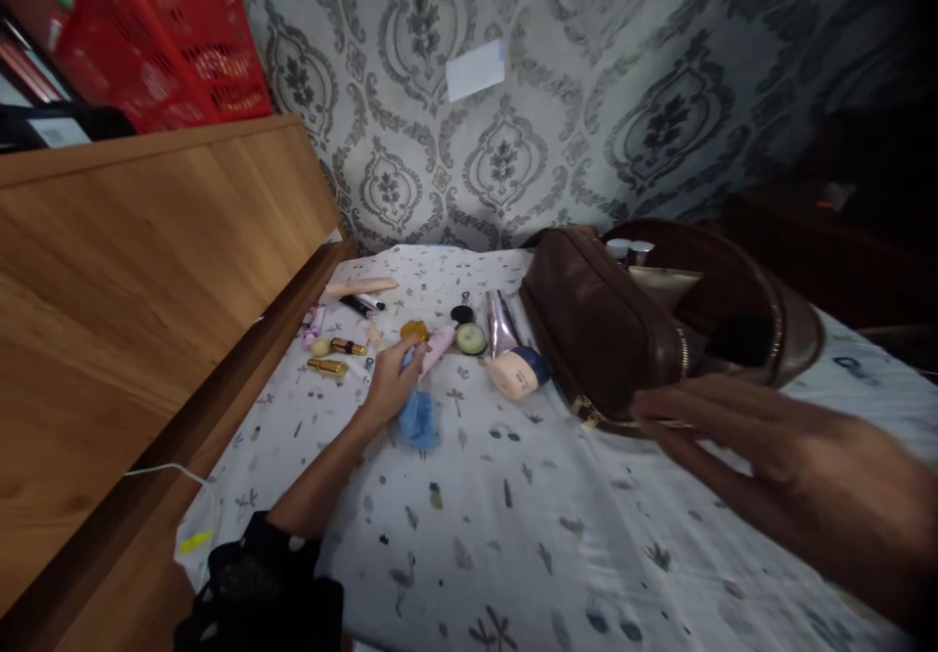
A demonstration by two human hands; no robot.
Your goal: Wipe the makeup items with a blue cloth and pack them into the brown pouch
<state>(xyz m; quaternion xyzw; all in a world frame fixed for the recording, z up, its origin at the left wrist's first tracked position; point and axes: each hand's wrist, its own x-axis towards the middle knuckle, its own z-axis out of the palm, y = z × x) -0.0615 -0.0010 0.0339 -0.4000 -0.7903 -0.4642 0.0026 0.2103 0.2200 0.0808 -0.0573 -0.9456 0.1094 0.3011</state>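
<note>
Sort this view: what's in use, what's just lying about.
Seemingly in use:
blue item, in the left hand
brown bag, by the right hand
silver tube and beige bottle, beside the bag

Seemingly lying about:
red basket, on the wooden furniture
white cable

A brown bag (597, 329) with a gold-toned zip is laid open on the printed sheet (469, 505). Well to its left, a soft-looking, crumpled blue piece (417, 422) is held in the left hand (394, 375), its lower part exposed beside the wrist.
</note>
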